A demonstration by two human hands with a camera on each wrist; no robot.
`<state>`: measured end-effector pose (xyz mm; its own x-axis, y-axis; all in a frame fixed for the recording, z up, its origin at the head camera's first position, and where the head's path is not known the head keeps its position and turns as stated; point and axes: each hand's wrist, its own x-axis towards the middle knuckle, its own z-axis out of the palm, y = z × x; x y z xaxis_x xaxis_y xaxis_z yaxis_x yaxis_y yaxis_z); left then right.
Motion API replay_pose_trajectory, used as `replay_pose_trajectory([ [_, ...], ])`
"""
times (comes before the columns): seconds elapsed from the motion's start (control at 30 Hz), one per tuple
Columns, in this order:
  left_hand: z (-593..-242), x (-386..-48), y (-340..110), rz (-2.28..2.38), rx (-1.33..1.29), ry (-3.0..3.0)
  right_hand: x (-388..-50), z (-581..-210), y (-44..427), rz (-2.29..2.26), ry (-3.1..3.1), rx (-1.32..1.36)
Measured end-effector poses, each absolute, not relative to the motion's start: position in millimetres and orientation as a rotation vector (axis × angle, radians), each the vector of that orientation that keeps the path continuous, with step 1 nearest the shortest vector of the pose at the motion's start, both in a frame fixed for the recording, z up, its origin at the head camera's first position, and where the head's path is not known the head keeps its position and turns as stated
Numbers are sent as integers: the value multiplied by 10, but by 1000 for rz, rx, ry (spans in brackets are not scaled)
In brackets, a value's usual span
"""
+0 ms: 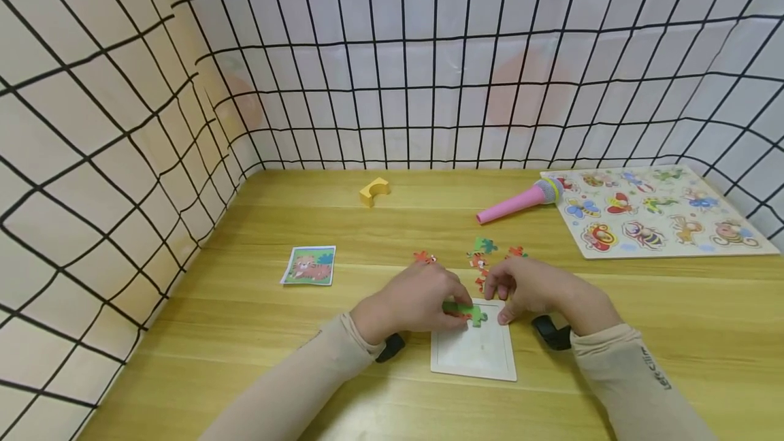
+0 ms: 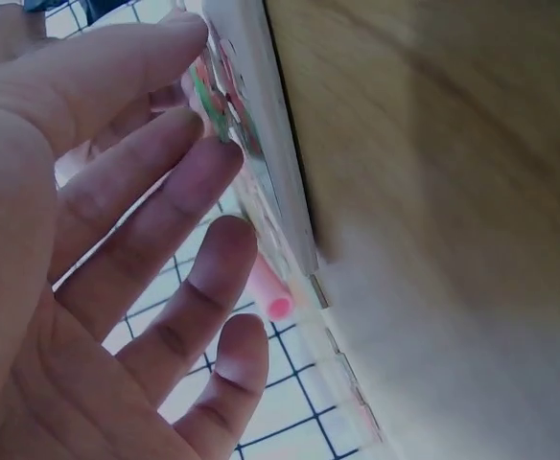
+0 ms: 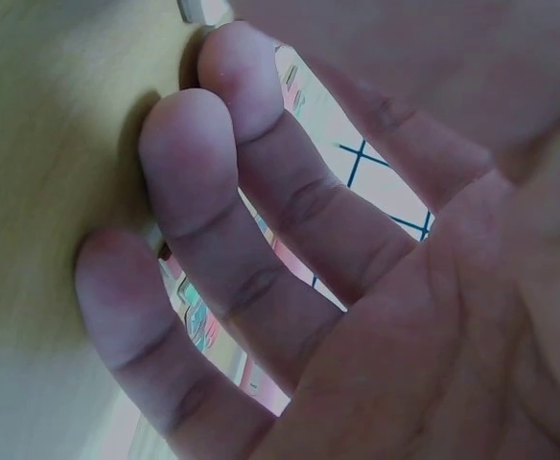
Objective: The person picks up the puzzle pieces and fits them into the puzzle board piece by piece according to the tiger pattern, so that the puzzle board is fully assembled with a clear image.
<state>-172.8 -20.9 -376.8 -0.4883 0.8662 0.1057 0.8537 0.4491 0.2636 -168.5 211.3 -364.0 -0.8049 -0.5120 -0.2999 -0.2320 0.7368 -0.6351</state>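
Note:
A white puzzle tray (image 1: 474, 356) lies flat on the table. Green puzzle pieces (image 1: 477, 316) sit joined near its top edge, partly covered by my left hand (image 1: 422, 298). The thumb and index finger of that hand lie on either side of the pieces, spread apart; in the left wrist view the fingers of my left hand (image 2: 136, 211) are loosely extended beside a green piece (image 2: 209, 103). At the tray's upper right corner is my right hand (image 1: 542, 291), thumb at the edge. The right wrist view shows my right hand (image 3: 261, 240) with loosely bent fingers near the table surface.
Loose puzzle pieces (image 1: 480, 262) lie beyond the tray. A picture card (image 1: 309, 265) is at the left, a yellow arched block (image 1: 374, 190) farther back. A pink microphone (image 1: 514, 204) touches or nearly touches an insect board (image 1: 664, 213) at right. Black grid netting (image 1: 402, 39) surrounds the table.

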Motion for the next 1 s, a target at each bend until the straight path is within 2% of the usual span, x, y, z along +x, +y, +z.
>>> replay_pose_trajectory([
  [0.23, -3716, -1744, -264, 391, 1509, 2594, -1684, -3637, 2106, -816, 2475, -565],
  [0.53, -3676, -1780, -366, 306, 1655, 2504, -1686, -3636, 2118, -808, 2480, -570],
  [1.0, -3680, -1769, -371, 260, 1648, 2501, -1689, -3642, 2118, -823, 2468, -569],
])
